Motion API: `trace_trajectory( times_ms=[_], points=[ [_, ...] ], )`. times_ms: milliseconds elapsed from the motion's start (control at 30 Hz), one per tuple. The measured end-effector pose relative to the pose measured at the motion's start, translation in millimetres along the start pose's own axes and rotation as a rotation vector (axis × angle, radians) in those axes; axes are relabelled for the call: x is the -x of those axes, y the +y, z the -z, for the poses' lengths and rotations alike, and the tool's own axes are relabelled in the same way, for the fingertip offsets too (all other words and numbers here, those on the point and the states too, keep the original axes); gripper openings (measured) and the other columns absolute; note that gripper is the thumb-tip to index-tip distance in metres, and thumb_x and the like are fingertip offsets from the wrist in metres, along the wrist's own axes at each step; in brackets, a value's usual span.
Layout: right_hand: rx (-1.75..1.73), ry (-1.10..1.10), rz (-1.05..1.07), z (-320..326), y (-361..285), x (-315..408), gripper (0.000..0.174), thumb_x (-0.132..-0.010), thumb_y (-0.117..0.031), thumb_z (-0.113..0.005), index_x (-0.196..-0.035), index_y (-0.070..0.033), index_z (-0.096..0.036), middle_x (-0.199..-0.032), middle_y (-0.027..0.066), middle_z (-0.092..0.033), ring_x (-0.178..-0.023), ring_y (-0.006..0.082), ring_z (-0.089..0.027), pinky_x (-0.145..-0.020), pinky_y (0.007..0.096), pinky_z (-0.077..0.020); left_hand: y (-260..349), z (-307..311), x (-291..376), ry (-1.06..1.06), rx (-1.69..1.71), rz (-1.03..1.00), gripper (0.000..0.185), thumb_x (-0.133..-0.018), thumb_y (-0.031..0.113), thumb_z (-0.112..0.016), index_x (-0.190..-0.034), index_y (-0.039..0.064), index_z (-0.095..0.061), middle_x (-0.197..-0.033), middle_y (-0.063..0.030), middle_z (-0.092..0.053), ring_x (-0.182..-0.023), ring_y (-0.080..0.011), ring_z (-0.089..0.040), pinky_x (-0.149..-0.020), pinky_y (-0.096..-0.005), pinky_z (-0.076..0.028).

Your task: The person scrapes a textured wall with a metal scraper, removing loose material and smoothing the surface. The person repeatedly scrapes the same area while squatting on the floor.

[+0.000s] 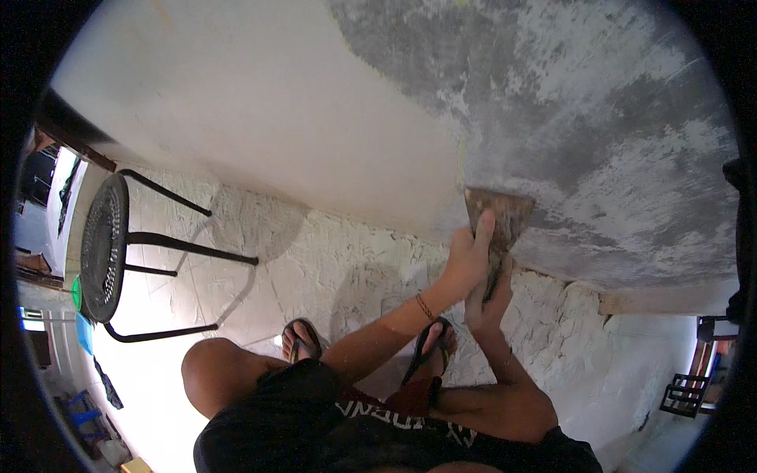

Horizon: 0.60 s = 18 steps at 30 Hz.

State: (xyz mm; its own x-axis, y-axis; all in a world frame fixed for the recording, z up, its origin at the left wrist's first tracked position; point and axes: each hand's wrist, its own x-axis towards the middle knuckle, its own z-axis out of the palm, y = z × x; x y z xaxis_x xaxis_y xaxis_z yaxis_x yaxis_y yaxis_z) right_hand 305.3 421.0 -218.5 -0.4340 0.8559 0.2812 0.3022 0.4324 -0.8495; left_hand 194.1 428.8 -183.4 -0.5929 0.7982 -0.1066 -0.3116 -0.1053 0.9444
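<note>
Both my hands are closed on a wide-bladed scraper, whose blade edge meets the wall just above the floor. My left hand sits higher, with its thumb laid along the worn, brownish blade. Lower down, my right hand wraps the dark handle. To the right of the blade, the wall is a patchy grey surface with whitish remnants. On the left spreads smooth cream paint, with a ragged border between the two. Part of the handle is hidden by my fingers.
Paint flakes litter the tiled floor along the wall's base. A black metal stool with a perforated round seat stands at left. My feet, in flip-flops, are below my arms. A dark wooden chair is far right.
</note>
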Motion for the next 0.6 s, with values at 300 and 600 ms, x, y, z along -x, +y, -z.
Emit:
trace_trajectory(
  times_ms=[300,600],
  points=[
    [0.089,0.044,0.204,-2.5,-0.8,-6.9,0.053,-0.099,-0.016,-0.049,-0.143,0.008,-0.031,-0.116,0.0276,-0.062,-0.097,0.0356,-0.066,-0.082,0.0406,-0.0521,1.9,2.8,-6.2,0.016,-0.057,-0.016,0.065,-0.102,0.054,-0.044,-0.071,-0.003,-0.053,-0.065,-0.0003,-0.052,-0.061,-0.0083,-0.04,-0.05,-0.0317,-0.037],
    [0.045,0.122,0.334,-13.6,6.0,1.8,0.052,-0.099,-0.017,-0.05,-0.142,0.008,-0.032,-0.112,0.0253,-0.064,-0.093,0.0337,-0.069,-0.076,0.041,-0.0539,-2.9,5.1,3.3,-0.023,-0.055,-0.094,0.069,-0.103,0.052,-0.043,-0.072,-0.008,-0.052,-0.063,-0.0002,-0.049,-0.063,-0.0085,-0.041,-0.051,-0.0312,-0.038]
  ],
)
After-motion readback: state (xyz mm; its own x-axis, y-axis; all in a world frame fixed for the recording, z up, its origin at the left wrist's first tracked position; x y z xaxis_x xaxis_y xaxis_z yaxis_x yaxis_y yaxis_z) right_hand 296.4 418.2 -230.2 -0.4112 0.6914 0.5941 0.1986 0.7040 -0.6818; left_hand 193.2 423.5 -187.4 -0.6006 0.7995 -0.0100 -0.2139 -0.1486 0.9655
